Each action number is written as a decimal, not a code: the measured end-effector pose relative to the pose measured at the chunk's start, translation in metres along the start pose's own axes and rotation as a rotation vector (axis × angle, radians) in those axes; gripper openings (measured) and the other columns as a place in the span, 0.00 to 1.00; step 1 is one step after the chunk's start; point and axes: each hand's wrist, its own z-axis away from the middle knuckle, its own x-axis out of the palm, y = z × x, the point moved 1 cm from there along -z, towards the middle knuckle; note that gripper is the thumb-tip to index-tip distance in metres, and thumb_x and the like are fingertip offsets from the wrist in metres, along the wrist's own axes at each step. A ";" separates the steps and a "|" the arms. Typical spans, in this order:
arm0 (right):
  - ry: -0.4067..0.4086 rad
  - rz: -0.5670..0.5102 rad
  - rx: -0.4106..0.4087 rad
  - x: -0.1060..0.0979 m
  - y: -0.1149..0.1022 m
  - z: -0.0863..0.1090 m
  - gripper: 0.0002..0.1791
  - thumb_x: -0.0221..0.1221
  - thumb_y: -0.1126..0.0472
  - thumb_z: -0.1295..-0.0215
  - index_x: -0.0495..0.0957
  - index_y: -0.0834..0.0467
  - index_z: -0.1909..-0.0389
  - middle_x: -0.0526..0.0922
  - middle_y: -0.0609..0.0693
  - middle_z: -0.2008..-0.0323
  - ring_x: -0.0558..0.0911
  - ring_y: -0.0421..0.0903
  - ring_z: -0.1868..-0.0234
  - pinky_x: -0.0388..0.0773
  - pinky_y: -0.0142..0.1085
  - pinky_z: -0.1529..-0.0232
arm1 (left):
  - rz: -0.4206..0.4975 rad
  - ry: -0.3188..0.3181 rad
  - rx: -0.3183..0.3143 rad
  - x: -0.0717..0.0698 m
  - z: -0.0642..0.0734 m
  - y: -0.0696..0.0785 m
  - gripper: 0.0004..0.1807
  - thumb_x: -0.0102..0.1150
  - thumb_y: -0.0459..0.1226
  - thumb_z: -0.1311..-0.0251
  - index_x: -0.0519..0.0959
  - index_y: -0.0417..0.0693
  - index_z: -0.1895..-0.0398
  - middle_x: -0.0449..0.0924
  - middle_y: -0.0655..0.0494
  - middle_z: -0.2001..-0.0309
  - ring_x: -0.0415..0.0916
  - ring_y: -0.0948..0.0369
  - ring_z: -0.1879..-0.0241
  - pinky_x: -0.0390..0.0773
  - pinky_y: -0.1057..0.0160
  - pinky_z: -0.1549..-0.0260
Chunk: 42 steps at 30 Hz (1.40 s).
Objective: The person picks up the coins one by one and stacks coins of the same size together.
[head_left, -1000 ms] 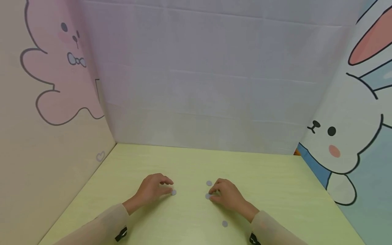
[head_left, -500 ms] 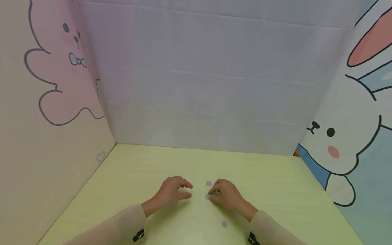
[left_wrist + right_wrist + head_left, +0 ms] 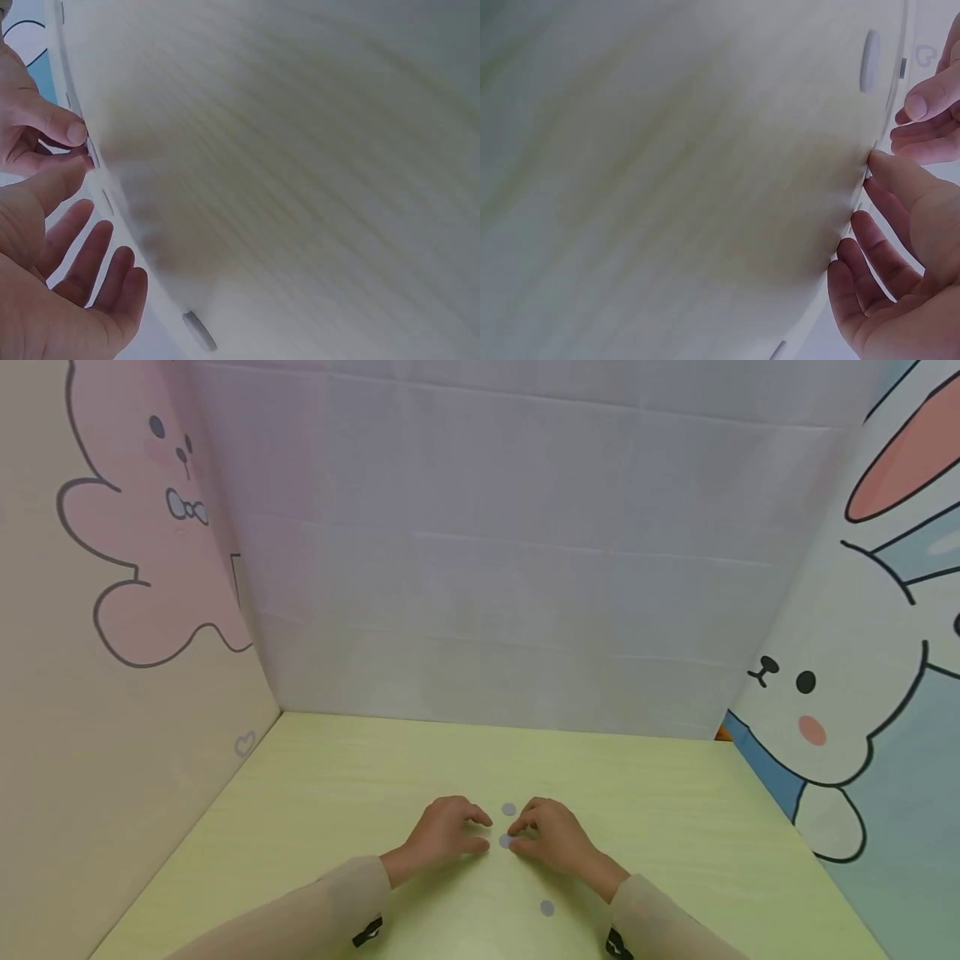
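My right hand (image 3: 553, 837) rests low on the table, thumb and index fingertips pinching the edge of a small grey disc (image 3: 505, 841). In the right wrist view its thumb (image 3: 900, 176) and fingers reach down to the surface. My left hand (image 3: 448, 832) is just left of that disc, fingers loosely bent and spread from the thumb, with nothing held. The left wrist view shows its parted fingers (image 3: 82, 270) beside the right hand (image 3: 45, 120). A second grey disc (image 3: 508, 809) lies just beyond the pinched one. A third disc (image 3: 547, 908) lies nearer, between the forearms.
The pale yellow table (image 3: 360, 752) is bounded by a white sheet (image 3: 487, 568) behind, a cream wall with a pink bear (image 3: 165, 568) on the left and a wall with a white rabbit (image 3: 840, 677) on the right. Light sleeves (image 3: 330, 902) cover both forearms.
The left hand has moved right, away from a disc at its fingertips, toward the right hand. That left disc has gone out of the head view. The right hand has stayed in place.
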 end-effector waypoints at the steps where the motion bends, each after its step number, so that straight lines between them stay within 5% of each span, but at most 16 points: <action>1: 0.001 0.000 0.000 0.000 0.000 0.000 0.06 0.78 0.60 0.41 0.93 0.54 0.64 0.84 0.45 0.61 0.80 0.45 0.61 0.78 0.38 0.59 | -0.009 0.002 0.006 0.002 -0.001 0.001 0.13 0.83 0.37 0.47 0.93 0.48 0.58 0.89 0.58 0.61 0.85 0.57 0.58 0.83 0.58 0.56; 20: 0.011 -0.010 0.024 0.007 0.002 0.000 0.05 0.79 0.59 0.41 0.93 0.53 0.65 0.85 0.44 0.61 0.81 0.45 0.60 0.78 0.39 0.57 | -0.045 0.009 -0.020 0.024 -0.004 0.002 0.08 0.82 0.39 0.46 0.94 0.53 0.63 0.88 0.62 0.63 0.77 0.62 0.60 0.77 0.61 0.56; 42: 0.012 0.003 0.043 0.009 0.001 -0.001 0.05 0.79 0.61 0.42 0.93 0.53 0.66 0.86 0.45 0.62 0.82 0.46 0.59 0.79 0.40 0.57 | -0.041 0.052 -0.039 0.031 -0.005 0.007 0.03 0.81 0.39 0.44 0.93 0.55 0.69 0.85 0.62 0.68 0.75 0.65 0.64 0.76 0.63 0.59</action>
